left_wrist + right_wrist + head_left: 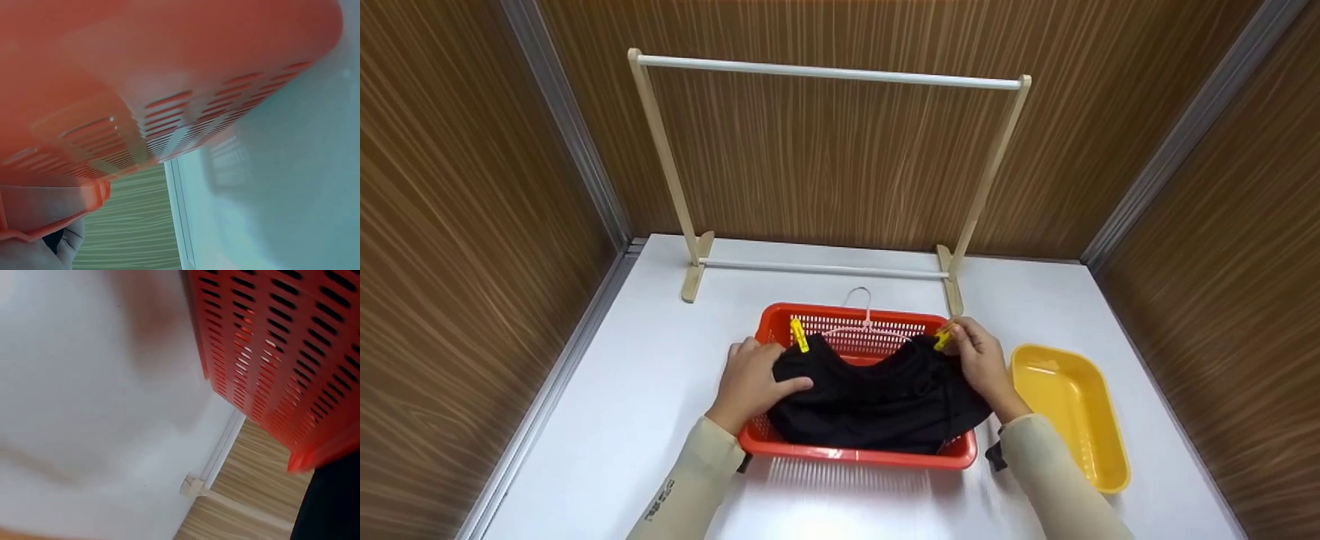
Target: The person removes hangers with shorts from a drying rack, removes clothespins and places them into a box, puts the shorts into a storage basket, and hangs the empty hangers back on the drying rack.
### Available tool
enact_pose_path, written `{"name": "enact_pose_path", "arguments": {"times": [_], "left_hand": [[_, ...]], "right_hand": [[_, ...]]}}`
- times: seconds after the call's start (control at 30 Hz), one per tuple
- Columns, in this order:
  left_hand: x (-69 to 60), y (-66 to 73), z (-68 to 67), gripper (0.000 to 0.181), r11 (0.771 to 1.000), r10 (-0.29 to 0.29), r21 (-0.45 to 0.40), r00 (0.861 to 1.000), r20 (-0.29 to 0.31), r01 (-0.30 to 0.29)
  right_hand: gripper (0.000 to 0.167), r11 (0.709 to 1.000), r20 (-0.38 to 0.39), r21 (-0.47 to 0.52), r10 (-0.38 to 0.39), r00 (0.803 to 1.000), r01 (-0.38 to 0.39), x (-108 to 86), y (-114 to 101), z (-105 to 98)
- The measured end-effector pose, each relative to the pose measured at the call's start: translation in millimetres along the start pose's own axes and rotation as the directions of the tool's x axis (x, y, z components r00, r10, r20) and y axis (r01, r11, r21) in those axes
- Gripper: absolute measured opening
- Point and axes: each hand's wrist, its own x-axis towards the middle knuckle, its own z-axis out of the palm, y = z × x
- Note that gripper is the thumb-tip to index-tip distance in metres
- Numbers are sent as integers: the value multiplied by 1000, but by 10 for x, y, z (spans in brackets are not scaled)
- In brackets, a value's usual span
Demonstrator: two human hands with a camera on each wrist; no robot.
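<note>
A black garment (877,405) lies over the red basket (855,455), on a pink hanger (868,324) whose hook points away. One yellow clothespin (799,335) is clipped at the garment's left top. My right hand (981,360) pinches another yellow clothespin (943,340) at the right top of the cloth. At the left side my left hand (750,382) holds the garment's edge, thumb over the cloth. In the left wrist view, part of the left hand (70,239) shows by black cloth at the basket rim. The right wrist view shows the basket's slotted side (270,354), but not the right hand.
Behind the basket stands a drying rack with a white top bar (825,72) and wooden feet (694,277). A yellow tray (1069,405) sits to the right, near the right forearm. Wood-grain panels (825,172) enclose the white table (675,330).
</note>
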Motion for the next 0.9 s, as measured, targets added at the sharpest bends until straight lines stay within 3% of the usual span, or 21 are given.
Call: {"name": "enact_pose_path", "arguments": {"times": [0.1, 0.17, 0.6, 0.77, 0.9], "left_hand": [[-7, 1, 4, 72, 1000, -7, -11, 1000, 7, 7], [-14, -1, 5, 72, 1000, -21, -18, 1000, 18, 21], [19, -1, -10, 73, 1000, -28, -1, 999, 37, 28], [15, 8, -16, 73, 999, -37, -3, 999, 38, 37], [6, 16, 0, 72, 999, -41, -10, 998, 41, 42]], "right_hand": [[24, 989, -19, 108, 102, 995, -100, -2, 22, -47], [27, 983, -23, 134, 130, 991, -126, -15, 30, -58], [25, 998, 108, 56, 16, 994, -23, -64, 24, -26], [28, 996, 120, 70, 44, 992, -52, -44, 233, -30], [28, 996, 125, 91, 14, 992, -25, -58, 361, -53]]}}
